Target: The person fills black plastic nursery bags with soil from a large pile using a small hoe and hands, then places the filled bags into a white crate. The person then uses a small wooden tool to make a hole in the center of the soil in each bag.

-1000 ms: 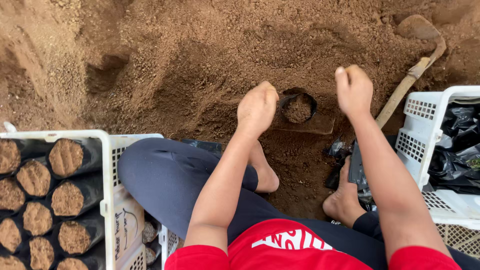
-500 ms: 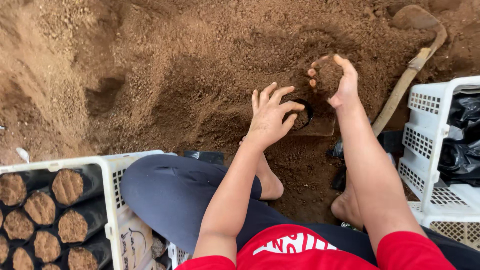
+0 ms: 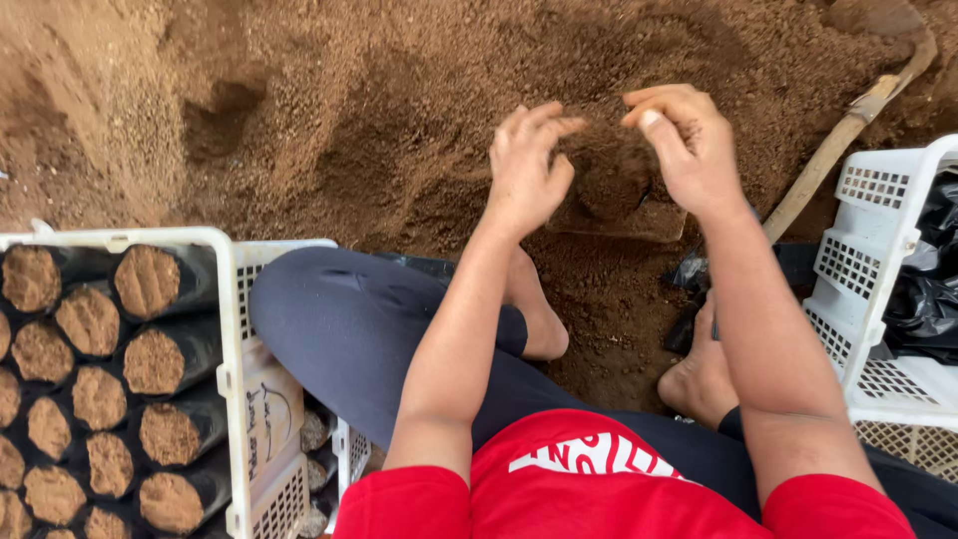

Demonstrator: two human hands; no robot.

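Both hands hover over a heap of loose brown soil (image 3: pixel 399 130) covering the ground. The left hand (image 3: pixel 527 165) and right hand (image 3: pixel 684 145) curl half-open, facing each other, holding soil between them above a soil-filled black nursery bag (image 3: pixel 609 195). A white plastic crate (image 3: pixel 232 349) of filled bags sits left of the left hand; a wooden tool handle (image 3: pixel 838 150) lies right of the right hand.

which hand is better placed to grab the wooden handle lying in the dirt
Probably the right hand: the wooden handle lies just to its right, while the left hand is farther away across the soil.
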